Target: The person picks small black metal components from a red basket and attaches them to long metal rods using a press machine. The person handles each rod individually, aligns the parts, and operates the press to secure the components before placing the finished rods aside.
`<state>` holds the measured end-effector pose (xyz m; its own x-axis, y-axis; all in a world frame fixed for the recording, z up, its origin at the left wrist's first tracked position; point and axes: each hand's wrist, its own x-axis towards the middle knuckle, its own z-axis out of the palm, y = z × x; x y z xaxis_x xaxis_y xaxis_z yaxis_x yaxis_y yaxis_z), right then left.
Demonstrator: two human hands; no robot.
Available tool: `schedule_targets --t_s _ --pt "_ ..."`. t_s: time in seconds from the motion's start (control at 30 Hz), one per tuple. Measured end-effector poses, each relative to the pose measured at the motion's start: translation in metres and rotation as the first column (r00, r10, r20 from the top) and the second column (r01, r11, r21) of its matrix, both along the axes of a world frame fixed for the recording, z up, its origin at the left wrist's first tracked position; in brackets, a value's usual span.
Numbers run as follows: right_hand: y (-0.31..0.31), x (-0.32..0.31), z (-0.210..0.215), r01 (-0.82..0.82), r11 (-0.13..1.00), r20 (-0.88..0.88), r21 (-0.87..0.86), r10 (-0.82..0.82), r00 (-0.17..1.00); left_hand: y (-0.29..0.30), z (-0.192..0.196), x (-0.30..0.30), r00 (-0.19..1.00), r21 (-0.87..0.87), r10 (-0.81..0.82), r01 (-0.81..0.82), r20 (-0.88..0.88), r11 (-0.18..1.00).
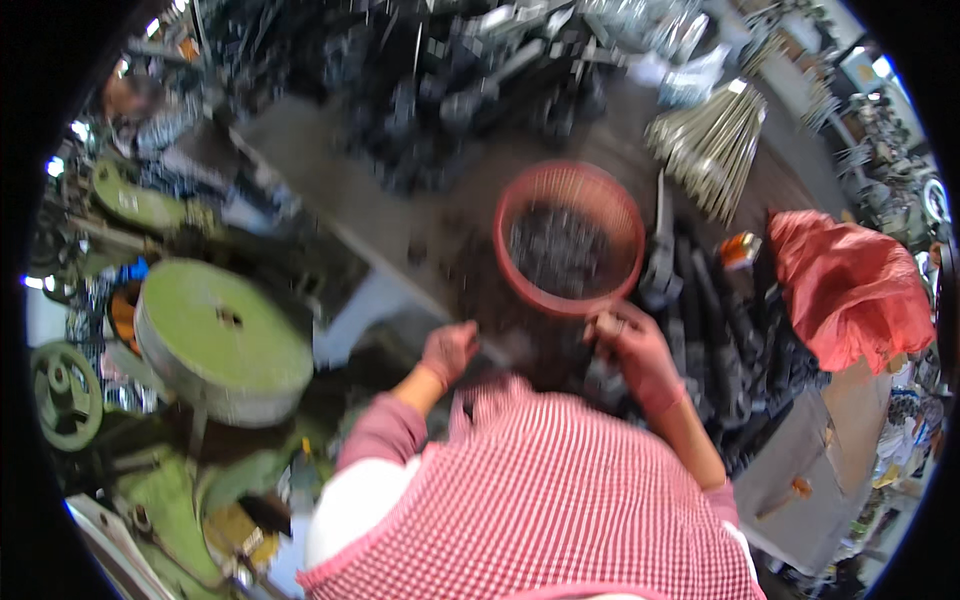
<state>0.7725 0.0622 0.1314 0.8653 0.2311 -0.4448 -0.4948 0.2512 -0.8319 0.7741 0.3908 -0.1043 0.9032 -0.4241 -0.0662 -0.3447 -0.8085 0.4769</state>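
Note:
My left hand [450, 350] is closed in front of the apron, by the table's near edge. What it holds, if anything, is hidden and blurred. My right hand [635, 352] is just below the near rim of a red plastic basket [508, 262], fingers curled together. A small dark thing seems to be at its fingertips, too smeared to name. Inside the basket lies a heap of small dark metal parts [562, 250]. Beside my right hand, to its right, dark long-handled metal tools or bars [705, 330] lie in a pile.
Dark metal pieces [400, 120] are heaped across the table's far side. A fan of pale metal rods [712, 145] lies at the far right, near a red plastic bag [850, 290] and a small orange-labelled can [740, 250]. To the left stands a green machine with a large round wheel [225, 325].

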Motion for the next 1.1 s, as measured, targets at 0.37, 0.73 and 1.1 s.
schedule_targets --t_s 0.37,0.73,1.1 --pt "-0.007 0.005 -0.007 0.371 0.900 -0.216 0.228 -0.325 0.921 -0.005 0.008 0.037 0.982 0.124 -0.070 0.093 -0.176 0.988" --pt "-0.027 -0.032 -0.017 0.463 0.871 -0.189 0.164 -0.432 0.882 -0.034 0.066 0.084 0.850 -0.069 -0.449 0.483 0.275 0.873" --pt "-0.026 -0.037 -0.011 0.496 0.824 -0.328 0.274 -0.405 0.854 -0.173 0.034 0.265 0.951 0.718 -0.306 0.185 0.041 0.671"
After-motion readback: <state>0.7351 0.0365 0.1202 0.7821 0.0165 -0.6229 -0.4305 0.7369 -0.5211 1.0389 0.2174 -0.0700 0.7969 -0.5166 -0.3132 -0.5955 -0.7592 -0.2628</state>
